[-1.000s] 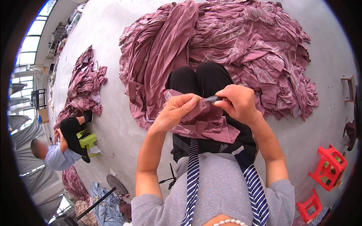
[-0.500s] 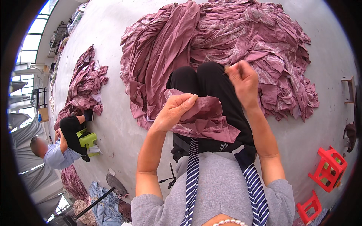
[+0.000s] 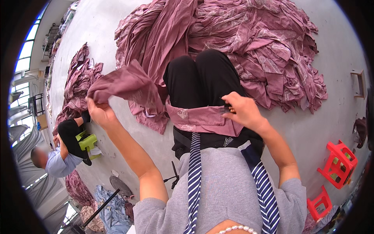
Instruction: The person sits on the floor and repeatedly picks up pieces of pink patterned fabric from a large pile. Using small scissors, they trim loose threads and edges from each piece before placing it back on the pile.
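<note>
My left hand (image 3: 103, 114) is out to the left, its fingertips closed on the edge of a dusty-pink cloth piece (image 3: 130, 82) that billows up beside my knees, blurred by motion. Across my lap, over black trousers, lies a folded pink cloth band (image 3: 202, 117) with pale lace-like patches. My right hand (image 3: 244, 111) is over the band's right end, its fingers closed round a small tool (image 3: 231, 109) with dark tips and a brass-coloured part, which looks like thread snips. Most of that tool is hidden by the fingers.
A large heap of pink patterned cloth (image 3: 257, 43) spreads on the floor beyond my knees. To the left, a person (image 3: 64, 156) sits on a green stool (image 3: 88, 142) by a smaller pink heap (image 3: 78, 85). Red plastic stools (image 3: 338, 163) stand at the right.
My left hand has swung far left, drawing the cloth with it and spreading it. My right hand has come down from above my knees to the cloth on my lap.
</note>
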### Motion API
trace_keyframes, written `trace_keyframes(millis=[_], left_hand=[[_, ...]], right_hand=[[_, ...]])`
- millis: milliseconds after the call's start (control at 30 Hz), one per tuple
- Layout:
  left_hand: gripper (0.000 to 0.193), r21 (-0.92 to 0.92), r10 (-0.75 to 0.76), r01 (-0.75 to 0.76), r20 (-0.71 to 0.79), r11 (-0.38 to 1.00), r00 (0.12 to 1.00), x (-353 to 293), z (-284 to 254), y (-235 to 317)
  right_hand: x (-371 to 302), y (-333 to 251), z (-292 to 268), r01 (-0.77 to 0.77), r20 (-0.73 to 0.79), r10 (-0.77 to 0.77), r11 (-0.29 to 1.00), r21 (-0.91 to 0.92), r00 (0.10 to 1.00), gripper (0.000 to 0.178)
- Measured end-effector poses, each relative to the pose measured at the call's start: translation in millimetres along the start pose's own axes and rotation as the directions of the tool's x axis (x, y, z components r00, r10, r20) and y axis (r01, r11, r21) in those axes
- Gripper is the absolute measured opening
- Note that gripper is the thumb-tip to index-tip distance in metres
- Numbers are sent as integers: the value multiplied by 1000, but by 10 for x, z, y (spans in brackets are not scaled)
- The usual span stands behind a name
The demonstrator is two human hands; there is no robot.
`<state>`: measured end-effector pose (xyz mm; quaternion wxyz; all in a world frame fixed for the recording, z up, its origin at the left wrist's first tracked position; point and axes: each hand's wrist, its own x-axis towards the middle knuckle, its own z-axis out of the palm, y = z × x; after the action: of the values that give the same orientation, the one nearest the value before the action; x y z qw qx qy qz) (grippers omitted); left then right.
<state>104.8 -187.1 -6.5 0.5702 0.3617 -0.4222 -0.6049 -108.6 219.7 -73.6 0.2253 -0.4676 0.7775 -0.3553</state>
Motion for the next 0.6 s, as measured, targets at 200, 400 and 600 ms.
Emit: trace_keyframes(millis=[200,400,600], left_hand=[[26,620,454,-684,518,385,725,-408,26,-398],[48,352,-149,-700,930,621,336,-2030,690,-613],[31,395,-178,-563,899,726,401,-2149,602,-755]], right_hand=[[5,172,44,-243,119,214,896,371,970,15],[239,120,-105,-479,421,228,384,789,878,12],[250,36,12,-454,416,197,223,863,888,12]])
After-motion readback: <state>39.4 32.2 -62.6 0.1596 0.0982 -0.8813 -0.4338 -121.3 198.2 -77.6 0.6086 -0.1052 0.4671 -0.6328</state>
